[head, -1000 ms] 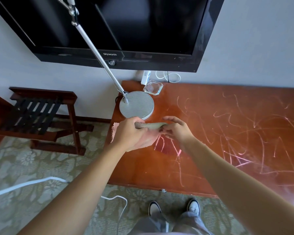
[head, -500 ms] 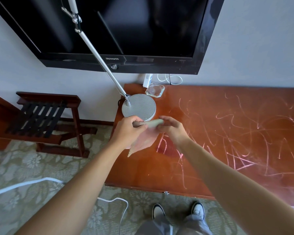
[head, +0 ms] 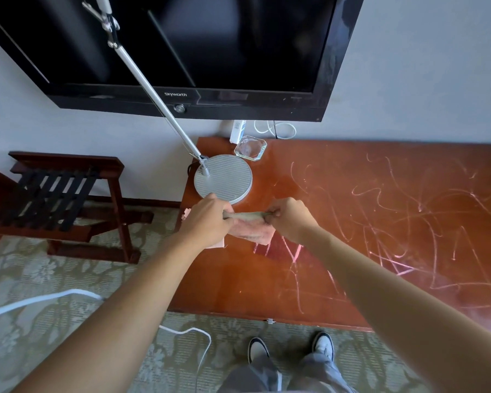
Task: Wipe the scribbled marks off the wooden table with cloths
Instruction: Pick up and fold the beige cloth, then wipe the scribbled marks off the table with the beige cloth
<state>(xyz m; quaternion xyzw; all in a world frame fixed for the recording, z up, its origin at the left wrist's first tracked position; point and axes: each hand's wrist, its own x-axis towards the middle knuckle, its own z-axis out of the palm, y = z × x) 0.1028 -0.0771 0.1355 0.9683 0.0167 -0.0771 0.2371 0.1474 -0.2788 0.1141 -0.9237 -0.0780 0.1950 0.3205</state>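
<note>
Cloth comes first: the soft pink cloth (head: 251,232) is stretched between your two hands, its bunched top edge running left to right across your view, with the loose part hanging below onto or just above the table; which, you cannot tell. Your left hand (head: 206,221) curls its fingers round the left end, and your right hand (head: 291,221) pinches the right end. Just beyond your knuckles sits the round ribbed grey lamp base (head: 223,178), so keep clear of it. The pink scribbled marks (head: 394,222) lie to your right, spreading across the glossy reddish wooden table (head: 238,285), nearest your right hand. Judging by this, the wiping should run rightward, led by that hand.
</note>
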